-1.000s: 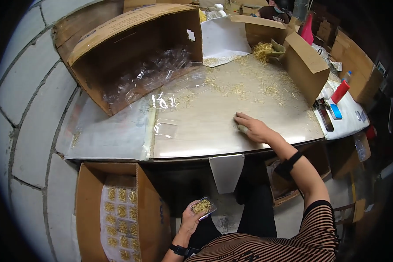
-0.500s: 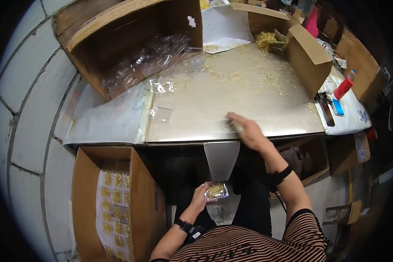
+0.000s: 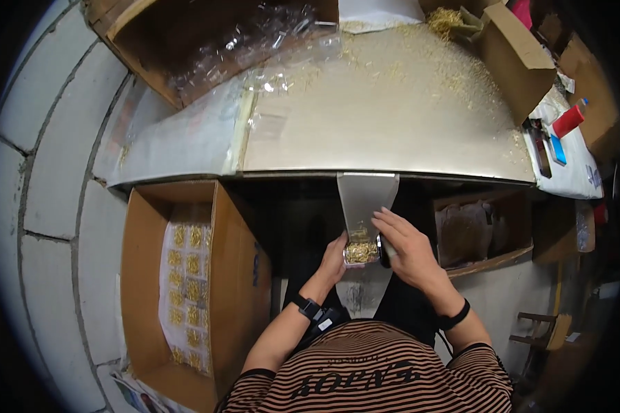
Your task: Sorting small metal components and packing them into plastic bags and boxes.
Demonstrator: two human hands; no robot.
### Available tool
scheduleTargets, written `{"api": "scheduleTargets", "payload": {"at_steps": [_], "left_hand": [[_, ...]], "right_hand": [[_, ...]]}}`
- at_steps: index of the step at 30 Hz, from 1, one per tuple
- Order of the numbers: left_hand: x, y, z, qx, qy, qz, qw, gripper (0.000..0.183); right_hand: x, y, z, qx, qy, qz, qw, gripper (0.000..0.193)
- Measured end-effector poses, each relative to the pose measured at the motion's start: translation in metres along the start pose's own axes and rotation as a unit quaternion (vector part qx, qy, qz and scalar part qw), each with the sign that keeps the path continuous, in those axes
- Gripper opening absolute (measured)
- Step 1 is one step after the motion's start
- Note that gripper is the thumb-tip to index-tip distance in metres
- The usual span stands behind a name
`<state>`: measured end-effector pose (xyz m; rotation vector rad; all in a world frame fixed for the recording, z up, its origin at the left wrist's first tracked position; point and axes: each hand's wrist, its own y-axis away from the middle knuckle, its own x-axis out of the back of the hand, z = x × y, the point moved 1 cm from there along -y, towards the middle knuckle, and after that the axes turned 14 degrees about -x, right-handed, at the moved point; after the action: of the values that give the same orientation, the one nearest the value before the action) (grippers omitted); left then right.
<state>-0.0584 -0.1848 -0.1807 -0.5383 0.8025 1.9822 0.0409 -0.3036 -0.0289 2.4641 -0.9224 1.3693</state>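
My left hand [image 3: 334, 260] grips a small clear plastic box [image 3: 362, 262] heaped with tiny gold-coloured metal pieces, too fine to name. The box sits just below the lower end of a pale metal chute [image 3: 368, 196], which slopes down from the table edge. A few gold pieces lie at the chute's lower end. My right hand [image 3: 410, 251] is at the right of the chute and box, its fingers stretched out toward the chute's side. Something pale shows at its thumb side; I cannot make out whether it is a covering or a held thing.
More gold pieces are scattered over the metal tabletop [image 3: 393, 124], with a pile [image 3: 446, 22] at the back. A carton [image 3: 145, 38] of clear boxes lies at the far left. Filled boxes stand in rows inside a carton [image 3: 139, 275] at lower left. A red bottle [image 3: 568, 122] is at right.
My right hand has come off the tabletop down to the chute's side. My left hand has brought the filled box up under the chute's end. The view has shifted downward.
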Motion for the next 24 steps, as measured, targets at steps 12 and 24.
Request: {"api": "scheduleTargets", "payload": {"at_steps": [12,24], "left_hand": [[0.011,0.043,0.012,0.015,-0.046,0.01,0.999,0.038],[-0.006,0.066,0.034,-0.056,-0.029,0.002,0.998,0.041]], "right_hand": [[-0.033,0.039,0.007,-0.082,-0.136,-0.05,0.986,0.037],[-0.063,0.016,-0.024,-0.179,-0.113,-0.094,0.973,0.017]]}}
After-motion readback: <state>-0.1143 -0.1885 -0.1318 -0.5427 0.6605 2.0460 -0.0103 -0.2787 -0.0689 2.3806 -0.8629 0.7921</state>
